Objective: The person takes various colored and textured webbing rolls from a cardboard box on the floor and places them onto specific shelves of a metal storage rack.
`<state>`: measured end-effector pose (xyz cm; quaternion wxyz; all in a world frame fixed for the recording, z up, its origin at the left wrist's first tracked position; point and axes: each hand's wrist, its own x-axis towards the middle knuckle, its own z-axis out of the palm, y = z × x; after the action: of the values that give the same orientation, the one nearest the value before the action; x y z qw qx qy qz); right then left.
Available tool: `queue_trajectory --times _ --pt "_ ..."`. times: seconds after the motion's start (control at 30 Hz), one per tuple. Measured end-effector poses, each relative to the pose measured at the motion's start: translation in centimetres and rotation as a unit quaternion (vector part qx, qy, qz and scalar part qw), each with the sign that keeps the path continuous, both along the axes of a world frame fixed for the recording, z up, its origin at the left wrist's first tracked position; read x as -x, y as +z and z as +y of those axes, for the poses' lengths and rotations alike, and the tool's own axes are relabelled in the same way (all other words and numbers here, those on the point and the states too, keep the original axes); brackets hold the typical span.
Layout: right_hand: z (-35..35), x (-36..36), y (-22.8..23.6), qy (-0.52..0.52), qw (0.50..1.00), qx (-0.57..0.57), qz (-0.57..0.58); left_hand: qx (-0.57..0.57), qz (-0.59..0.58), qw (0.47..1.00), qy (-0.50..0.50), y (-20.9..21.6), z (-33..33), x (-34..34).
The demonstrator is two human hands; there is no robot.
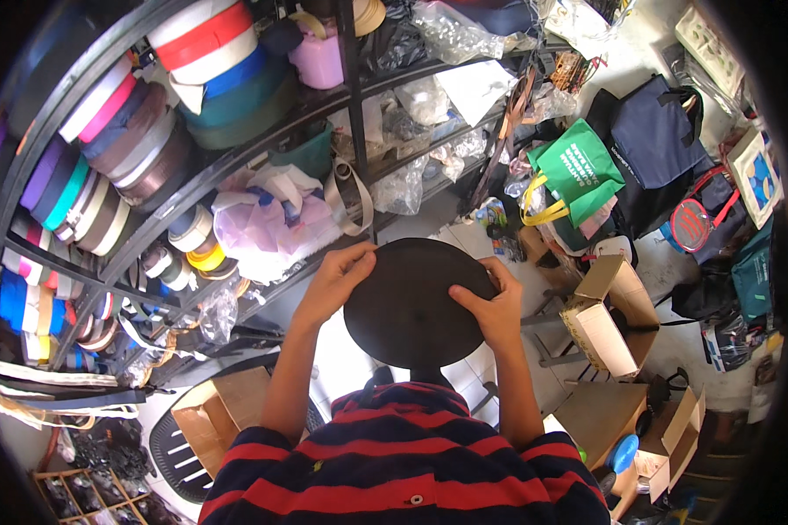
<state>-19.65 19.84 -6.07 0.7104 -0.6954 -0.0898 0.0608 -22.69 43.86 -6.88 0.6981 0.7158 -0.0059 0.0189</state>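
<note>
A large, flat black disc [416, 306] is held up in front of my chest, its round face toward me. It may be a tightly wound roll of strap, but I cannot make out its kind for sure. My left hand [343, 278] grips its left edge, with the thumb near the rim and the fingers partly hidden at the side. At the right edge my right hand [492, 302] is closed round it, the thumb pressed on the face and the fingers behind the rim.
Black metal shelves [352, 87] with several coloured webbing rolls [236, 96] stand at the left and ahead. Open cardboard boxes [606, 319] lie to the right, another box [221, 407] on a black slatted chair [171, 446] at left. A green bag [578, 171] sits farther right.
</note>
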Motion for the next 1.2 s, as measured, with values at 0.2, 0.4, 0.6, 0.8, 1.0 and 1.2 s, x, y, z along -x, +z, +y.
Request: queue_trajectory --times 0.2,0.4,0.6,0.8,1.0,1.2 --pt "2.0 1.4 1.0 0.106 0.982 0.150 -0.050 -0.182 -0.098 0.972 -0.110 3.2 0.1 0.8" --pt "2.9 0.6 2.3 0.095 0.954 0.240 -0.152 -0.213 -0.117 0.970 0.025 4.7 2.4 2.2" --pt "3.1 0.5 1.2 0.044 0.973 0.117 -0.194 0.033 -0.205 0.959 0.195 3.8 4.2 3.3" --pt "3.9 1.1 1.5 0.048 0.986 -0.086 -0.133 0.190 -0.213 0.927 0.244 2.1 1.7 3.0" --pt "5.9 3.4 -0.4 -0.085 0.974 -0.190 -0.087 0.402 -0.169 0.852 0.291 1.2 -2.5 1.7" --pt "3.9 1.5 3.5 -0.006 0.978 -0.116 -0.173 0.026 -0.255 0.960 0.108 5.8 3.5 0.1"
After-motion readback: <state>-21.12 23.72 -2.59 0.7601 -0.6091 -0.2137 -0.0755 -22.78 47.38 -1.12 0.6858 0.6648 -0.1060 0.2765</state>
